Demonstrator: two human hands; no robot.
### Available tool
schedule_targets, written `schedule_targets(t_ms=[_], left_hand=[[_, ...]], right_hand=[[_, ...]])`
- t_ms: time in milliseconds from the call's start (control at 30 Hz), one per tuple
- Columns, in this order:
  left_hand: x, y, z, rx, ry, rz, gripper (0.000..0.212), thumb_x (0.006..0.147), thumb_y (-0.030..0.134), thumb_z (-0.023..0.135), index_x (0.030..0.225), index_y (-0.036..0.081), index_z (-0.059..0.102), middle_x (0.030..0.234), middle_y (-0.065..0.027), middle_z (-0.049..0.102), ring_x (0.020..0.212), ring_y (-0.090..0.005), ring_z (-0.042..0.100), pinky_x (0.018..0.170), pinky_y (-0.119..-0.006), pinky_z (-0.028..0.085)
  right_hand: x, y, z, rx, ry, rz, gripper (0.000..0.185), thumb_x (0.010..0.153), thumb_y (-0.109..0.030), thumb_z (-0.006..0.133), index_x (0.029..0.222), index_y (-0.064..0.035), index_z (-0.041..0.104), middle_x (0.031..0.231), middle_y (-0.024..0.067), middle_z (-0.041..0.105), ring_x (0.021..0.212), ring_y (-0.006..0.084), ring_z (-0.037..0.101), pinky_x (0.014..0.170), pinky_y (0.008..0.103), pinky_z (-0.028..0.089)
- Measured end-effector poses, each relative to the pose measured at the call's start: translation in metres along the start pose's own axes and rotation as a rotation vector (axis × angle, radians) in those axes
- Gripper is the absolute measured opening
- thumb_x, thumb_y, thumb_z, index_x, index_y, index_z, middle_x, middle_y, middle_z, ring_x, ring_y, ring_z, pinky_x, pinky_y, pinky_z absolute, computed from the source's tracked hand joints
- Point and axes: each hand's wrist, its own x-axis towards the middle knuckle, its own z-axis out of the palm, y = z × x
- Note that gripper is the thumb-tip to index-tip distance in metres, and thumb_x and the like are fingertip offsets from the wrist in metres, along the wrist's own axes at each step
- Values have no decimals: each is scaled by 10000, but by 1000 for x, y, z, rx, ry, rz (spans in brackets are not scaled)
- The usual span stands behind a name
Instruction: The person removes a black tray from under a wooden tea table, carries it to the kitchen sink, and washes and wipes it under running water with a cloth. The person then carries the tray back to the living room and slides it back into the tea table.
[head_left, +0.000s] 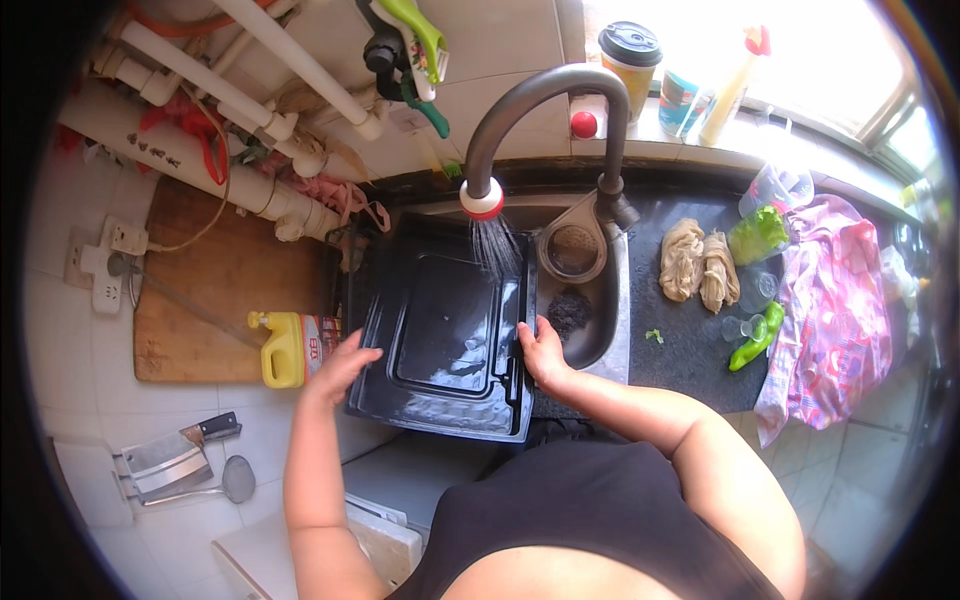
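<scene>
A black plastic tray (442, 330) with a raised rectangular ridge lies across the sink (619, 315), its surface wet and shiny. My left hand (341, 367) grips its left edge, thumb on top. At the opposite edge, my right hand (543, 351) holds on with the thumb on the rim; the fingers of both hands are partly hidden beneath. Water sprays onto the upper right of the tray from the red-and-white nozzle (481, 201) of a curved grey faucet (546, 79). Beside the tray, a strainer cup (574, 251) and a dark scouring pad (570, 311) sit in the sink.
Right of the sink are twisted beige cloths (682, 262), a green pepper (757, 337) and a pink patterned cloth (832, 315). A yellow jug (283, 349) and wooden cutting board (187, 300) stand left. A cleaver (169, 461) and skimmer (238, 480) hang on the tiled wall.
</scene>
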Motion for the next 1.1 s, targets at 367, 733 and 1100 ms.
schedule_targets(t_ms=[367,733,1100], left_hand=[[75,-134,5,297,408,184,386,839,285,566,1072,-23,558,1026,-171,601,970,-283,562,833,-335,413],[50,-65,0,660,668,240,398,840,289,547,1008,-72,557,946,-268,583,932,-395,546,806,-395,431],[11,-4,8,942,959,246,242,828,153,538,1004,-10,568,930,-211,603,897,-369,554,802,-401,430]], right_hand=[[-21,20,1,-265,139,-227,437,873,-202,492,1209,51,373,1091,259,530,1039,364,511,883,368,401],[40,-36,-69,-233,404,-473,561,824,-114,550,1294,47,290,1199,188,429,1036,238,481,886,316,405],[62,-88,-73,-524,377,-464,828,803,-244,566,1316,139,41,1396,313,9,1331,352,14,1084,346,55]])
